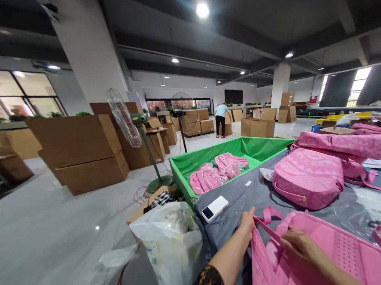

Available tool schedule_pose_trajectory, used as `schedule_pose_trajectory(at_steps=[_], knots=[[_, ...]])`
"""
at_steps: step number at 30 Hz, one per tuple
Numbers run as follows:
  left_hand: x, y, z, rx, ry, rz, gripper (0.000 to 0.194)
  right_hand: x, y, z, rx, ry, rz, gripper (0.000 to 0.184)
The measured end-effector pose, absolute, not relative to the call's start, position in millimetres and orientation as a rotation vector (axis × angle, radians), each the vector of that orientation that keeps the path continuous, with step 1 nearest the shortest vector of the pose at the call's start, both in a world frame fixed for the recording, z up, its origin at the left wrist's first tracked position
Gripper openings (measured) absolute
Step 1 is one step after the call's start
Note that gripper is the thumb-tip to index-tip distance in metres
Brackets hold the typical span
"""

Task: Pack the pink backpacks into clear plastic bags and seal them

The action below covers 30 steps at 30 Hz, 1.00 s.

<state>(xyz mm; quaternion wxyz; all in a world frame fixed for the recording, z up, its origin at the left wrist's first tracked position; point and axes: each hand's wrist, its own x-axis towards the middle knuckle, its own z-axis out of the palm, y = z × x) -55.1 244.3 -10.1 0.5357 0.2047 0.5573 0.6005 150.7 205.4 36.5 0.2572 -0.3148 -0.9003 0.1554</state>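
A pink backpack (326,250) lies at the lower right of the grey-covered table, its dotted panel and straps facing up. At its left edge my left hand (248,225) is closed on a pink strap or edge of the bag. My right hand (298,243) grips the pink strap (269,229) farther along, fingers pinched together. Between the two hands the strap runs taut, and a loop of it curls up behind. Beyond them another pink backpack (308,176) lies flat, with more pink bags (342,144) stacked past it.
Bagged pink backpacks (208,178) lie in a green-lined bin (265,148) against the table. A white power bank (215,209) rests near the table edge. Left of it stand a full plastic sack (174,242), a fan (145,136) and cardboard boxes (84,153). A person (221,117) bends over farther back.
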Motion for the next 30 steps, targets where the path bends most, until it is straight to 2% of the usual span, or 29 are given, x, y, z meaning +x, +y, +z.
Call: schedule_pose_trajectory(at_steps=[2, 8, 12, 15, 17, 21, 23, 30], knots=[[-62, 241, 11, 0.546, 1.239, 1.424, 0.050, 144, 216, 58, -0.916, -2.382, 0.344, 0.055], [-67, 212, 96, 0.899, 0.939, 1.541, 0.065, 98, 251, 148, -0.783, -2.408, 0.132, 0.039], [-64, 186, 128, 1.280, 0.890, 1.567, 0.054, 116, 245, 175, -0.744, -2.631, 0.190, 0.048], [-55, 174, 137, 1.670, 0.880, 1.454, 0.047, 152, 222, 168, -0.833, -2.705, 0.330, 0.054], [-46, 173, 141, 1.794, 0.826, 1.375, 0.047, 172, 203, 154, -0.925, -2.686, 0.418, 0.052], [-27, 183, 145, 1.661, 0.769, 1.362, 0.060, 194, 173, 118, -1.051, -2.532, 0.544, 0.026], [-19, 191, 146, 1.578, 0.787, 1.363, 0.065, 198, 170, 104, -1.092, -2.384, 0.617, 0.022], [3, 200, 154, 1.583, 0.863, 1.352, 0.063, 175, 192, 101, -0.962, -1.960, 0.911, 0.053]])
